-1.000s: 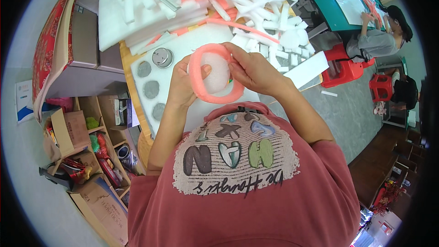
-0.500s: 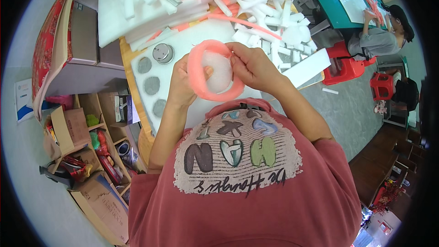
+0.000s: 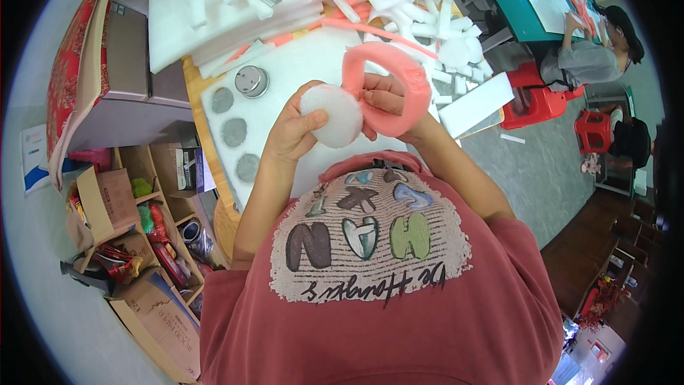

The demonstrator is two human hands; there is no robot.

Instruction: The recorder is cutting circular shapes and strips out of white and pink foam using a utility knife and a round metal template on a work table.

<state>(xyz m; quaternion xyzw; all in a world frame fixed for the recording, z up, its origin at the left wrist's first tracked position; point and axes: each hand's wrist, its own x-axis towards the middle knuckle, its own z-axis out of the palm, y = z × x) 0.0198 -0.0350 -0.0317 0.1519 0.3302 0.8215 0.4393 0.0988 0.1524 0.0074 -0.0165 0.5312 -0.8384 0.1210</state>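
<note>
**A:** ok, any writing you can make out?

**B:** Most of it's on the wearer's red shirt (image 3: 385,335): chunky dark, green and bluish letters on a pale striped patch (image 3: 370,278), black script along the near edge, all upside down from here. The big cardboard box (image 3: 162,324), near left, has dark printing too, and a smaller box (image 3: 187,169) on the shelf (image 3: 177,199) is labelled, but that's tiny. The wall poster (image 3: 43,155) at far left is too small to read.

**A:** And the hands?

**B:** Left hand (image 3: 288,128) pinches a white disc (image 3: 335,120), thumb across its face. Right hand (image 3: 385,97) grips a pink ring (image 3: 413,89), fingers poking through the opening. Both are up over the near part of the white board (image 3: 285,64), ring to the right of the disc. Edges overlap from this angle, can't tell if they touch.

**A:** Different from half a second ago?

**B:** Yep. Back then the disc showed inside the ring's opening. Now it's out to the left and the ring has swung right. The metal cylinder (image 3: 251,82) hasn't budged on the board, far end of that row of three grey circles (image 3: 234,132). Same foam scraps (image 3: 385,0) piled on the far side of the surface (image 3: 196,93).
</note>
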